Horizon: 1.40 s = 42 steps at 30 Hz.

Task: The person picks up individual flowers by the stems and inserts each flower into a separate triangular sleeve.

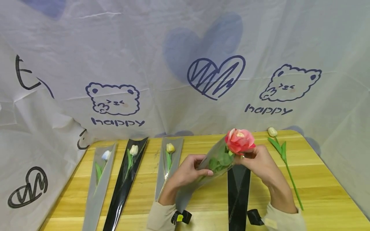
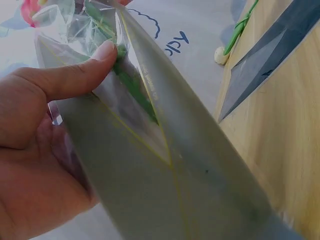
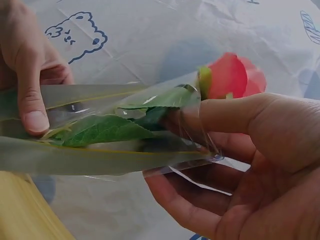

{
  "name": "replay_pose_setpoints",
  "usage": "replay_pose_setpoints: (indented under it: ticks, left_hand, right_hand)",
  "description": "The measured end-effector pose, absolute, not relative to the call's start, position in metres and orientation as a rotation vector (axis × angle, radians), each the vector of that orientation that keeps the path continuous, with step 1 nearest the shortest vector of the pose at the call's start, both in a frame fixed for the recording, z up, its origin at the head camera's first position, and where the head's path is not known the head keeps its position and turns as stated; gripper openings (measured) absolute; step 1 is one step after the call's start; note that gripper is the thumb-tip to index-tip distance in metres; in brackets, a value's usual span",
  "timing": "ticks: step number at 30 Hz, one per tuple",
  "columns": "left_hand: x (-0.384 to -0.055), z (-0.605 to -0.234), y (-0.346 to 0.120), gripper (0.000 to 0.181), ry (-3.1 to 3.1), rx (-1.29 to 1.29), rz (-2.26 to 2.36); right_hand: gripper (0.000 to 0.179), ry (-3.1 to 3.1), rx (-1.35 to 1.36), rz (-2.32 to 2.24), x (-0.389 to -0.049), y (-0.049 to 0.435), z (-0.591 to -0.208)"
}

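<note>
A pink artificial rose (image 1: 240, 141) with green leaves (image 3: 105, 131) lies in a grey and clear flower sleeve (image 2: 130, 155), its bloom sticking out of the mouth. My left hand (image 1: 189, 171) grips the sleeve around its upper part, thumb pressed over the front film. Just below the bloom, my right hand (image 1: 261, 163) pinches the rose at the sleeve's mouth. In the right wrist view its thumb reaches behind the clear film, while other fingers curl under the sleeve's edge. The fingertips at the stem are hidden by leaves and film.
To the left on the wooden table (image 1: 202, 218) lie a grey sleeve (image 1: 93, 199), a black sleeve (image 1: 119, 199) and another grey sleeve (image 1: 160, 179), each with a tulip. A black sleeve (image 1: 238, 192) lies under my hands. At right is a loose white tulip (image 1: 284, 157). A printed cloth (image 1: 173, 106) hangs behind.
</note>
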<state>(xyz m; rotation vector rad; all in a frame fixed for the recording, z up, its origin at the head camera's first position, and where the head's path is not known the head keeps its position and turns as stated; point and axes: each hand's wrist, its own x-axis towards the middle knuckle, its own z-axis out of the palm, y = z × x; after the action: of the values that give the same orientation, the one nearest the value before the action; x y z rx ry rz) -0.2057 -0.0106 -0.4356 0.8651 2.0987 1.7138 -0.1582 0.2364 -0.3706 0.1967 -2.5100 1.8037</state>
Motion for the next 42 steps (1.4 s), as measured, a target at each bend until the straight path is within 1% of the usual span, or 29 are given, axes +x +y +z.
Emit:
replay_pose_setpoints:
  ticks: [4, 9, 14, 16, 21, 24, 28, 30, 32, 36, 38, 40, 42]
  left_hand:
    - [-0.205, -0.437, -0.011, 0.029, 2.113, 0.863, 1.730]
    - [-0.206, -0.440, -0.012, 0.034, 2.161, 0.824, 1.756]
    - [-0.208, -0.442, -0.012, 0.030, 2.180, 0.789, 1.787]
    - [-0.209, -0.443, -0.011, 0.030, 2.181, 0.770, 1.813]
    - [-0.211, -0.445, -0.009, 0.038, 2.167, 0.685, 1.897]
    - [-0.212, -0.445, -0.009, 0.041, 2.131, 0.666, 1.933]
    - [-0.212, -0.443, -0.010, 0.046, 2.023, 0.655, 2.004]
    - [-0.211, -0.442, -0.011, 0.048, 1.960, 0.656, 2.047]
    - [-0.210, -0.441, -0.011, 0.050, 1.914, 0.674, 2.079]
    - [-0.208, -0.436, -0.012, 0.055, 1.892, 0.752, 2.068]
    - [-0.207, -0.434, -0.013, 0.059, 1.885, 0.775, 2.048]
    - [-0.207, -0.432, -0.014, 0.060, 1.880, 0.748, 2.048]
    - [-0.206, -0.429, -0.015, 0.057, 1.867, 0.697, 2.085]
  right_hand:
    - [0.028, -2.438, 0.160, 1.934, -0.161, 0.235, -0.373]
    - [0.035, -2.379, 0.216, 1.977, -0.158, 0.237, -0.373]
    - [0.037, -2.373, 0.249, 1.942, -0.155, 0.238, -0.371]
    - [0.036, -2.352, 0.250, 1.944, -0.154, 0.239, -0.370]
    - [0.025, -2.358, 0.298, 1.820, -0.151, 0.240, -0.370]
    - [0.022, -2.294, 0.312, 1.811, -0.152, 0.237, -0.371]
    - [0.035, -2.089, 0.276, 1.992, -0.155, 0.230, -0.372]
    - [0.039, -2.067, 0.267, 2.013, -0.157, 0.225, -0.373]
    - [0.036, -2.098, 0.276, 1.988, -0.158, 0.219, -0.374]
    - [0.019, -2.164, 0.292, 1.854, -0.159, 0.208, -0.374]
    - [0.014, -2.148, 0.282, 1.798, -0.159, 0.204, -0.374]
    - [0.011, -2.134, 0.271, 1.733, -0.158, 0.202, -0.372]
    - [0.009, -2.129, 0.265, 1.677, -0.158, 0.202, -0.371]
